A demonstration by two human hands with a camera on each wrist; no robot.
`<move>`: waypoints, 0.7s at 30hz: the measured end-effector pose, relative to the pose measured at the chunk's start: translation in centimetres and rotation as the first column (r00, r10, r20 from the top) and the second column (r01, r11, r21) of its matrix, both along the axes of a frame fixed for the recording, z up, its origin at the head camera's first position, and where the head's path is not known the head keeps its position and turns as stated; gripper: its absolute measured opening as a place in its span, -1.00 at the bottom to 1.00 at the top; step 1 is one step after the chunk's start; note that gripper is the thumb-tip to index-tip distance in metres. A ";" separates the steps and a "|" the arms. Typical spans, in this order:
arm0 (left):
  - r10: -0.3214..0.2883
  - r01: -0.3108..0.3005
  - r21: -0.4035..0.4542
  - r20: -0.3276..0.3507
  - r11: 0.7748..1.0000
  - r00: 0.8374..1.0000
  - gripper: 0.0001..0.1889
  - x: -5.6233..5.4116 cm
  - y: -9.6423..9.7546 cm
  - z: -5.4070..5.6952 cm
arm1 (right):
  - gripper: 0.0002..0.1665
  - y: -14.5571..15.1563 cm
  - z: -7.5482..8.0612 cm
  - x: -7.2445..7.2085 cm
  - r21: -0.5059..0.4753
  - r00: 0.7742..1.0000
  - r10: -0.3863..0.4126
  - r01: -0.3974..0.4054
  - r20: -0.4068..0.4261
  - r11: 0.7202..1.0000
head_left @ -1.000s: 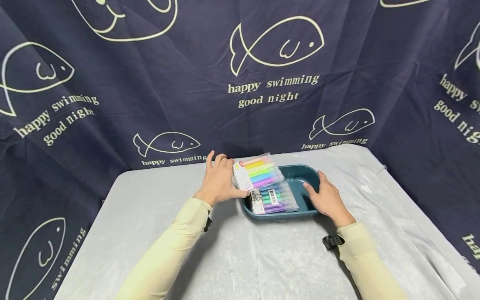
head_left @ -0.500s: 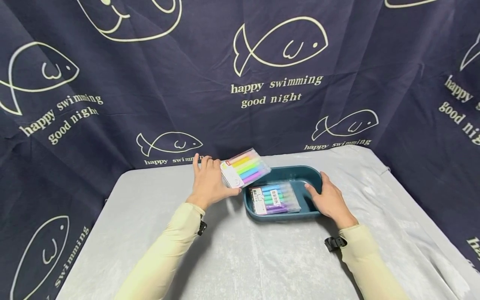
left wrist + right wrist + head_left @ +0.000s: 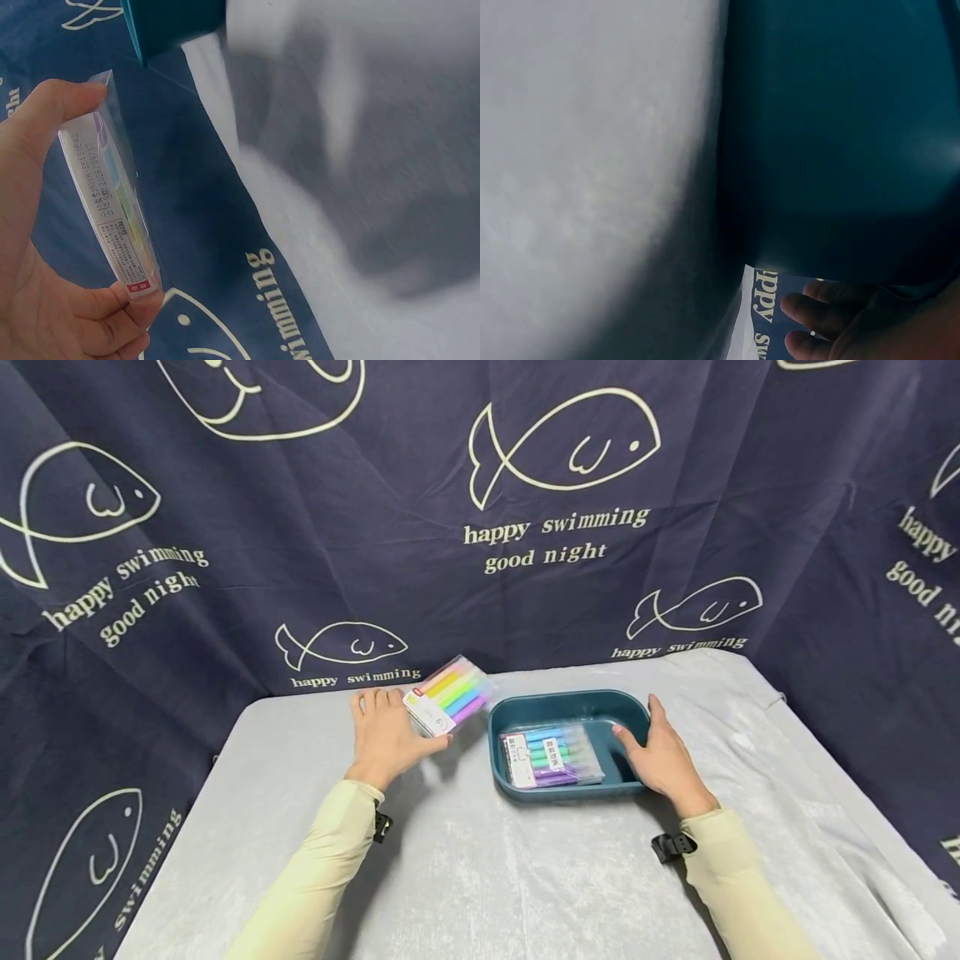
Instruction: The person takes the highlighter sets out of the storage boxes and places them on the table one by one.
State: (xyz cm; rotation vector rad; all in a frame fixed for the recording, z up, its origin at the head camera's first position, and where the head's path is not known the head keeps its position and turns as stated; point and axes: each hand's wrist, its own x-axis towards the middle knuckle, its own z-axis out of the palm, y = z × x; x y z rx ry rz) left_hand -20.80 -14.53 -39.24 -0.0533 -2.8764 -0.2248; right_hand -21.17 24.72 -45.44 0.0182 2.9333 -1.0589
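My left hand [image 3: 386, 739] pinches a clear flat pack of rainbow-coloured highlighters [image 3: 453, 695] by its white-label end, thumb on one edge and fingers on the opposite one. The pack is tilted and held over the table, left of a dark teal plastic bin [image 3: 572, 696]. In the left wrist view the printed narrow side of the highlighter pack [image 3: 105, 199] faces the camera. A second clear pack of blue, green and purple pens [image 3: 551, 758] lies inside the bin. My right hand [image 3: 665, 762] grips the bin's right end, thumb over the rim, fingers outside.
A pale grey cloth [image 3: 480, 877] covers the table. Behind and at both sides hangs a navy curtain [image 3: 420, 543] with white fish and lettering, close to the table's back edge. Dark straps sit on both wrists.
My left hand has moved the highlighter pack leftward, from above the bin's left end to beside it. The right hand stays at the bin; the second pack remains inside.
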 end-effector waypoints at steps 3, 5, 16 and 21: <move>0.014 -0.014 0.010 -0.001 1.000 1.000 0.02 0.4 -0.4 -0.2 | 0.09 0.1 0.0 0.0 -0.001 1.000 0.002 -0.002 -0.007 1.000; 0.020 -0.020 0.021 -0.004 1.000 1.000 -0.02 0.7 -0.6 -0.4 | 0.07 0.2 0.1 0.0 0.008 1.000 0.003 -0.003 -0.010 1.000; 0.115 -0.111 0.067 -0.069 0.992 0.991 -0.14 1.6 -4.0 -0.9 | 0.01 0.0 0.2 -0.1 0.023 0.999 0.018 -0.017 -0.040 1.000; 0.168 -0.160 0.095 -0.082 0.983 0.982 -0.05 2.2 -5.7 -0.8 | -0.01 -0.1 0.1 -0.1 0.016 0.998 0.029 -0.028 -0.056 0.999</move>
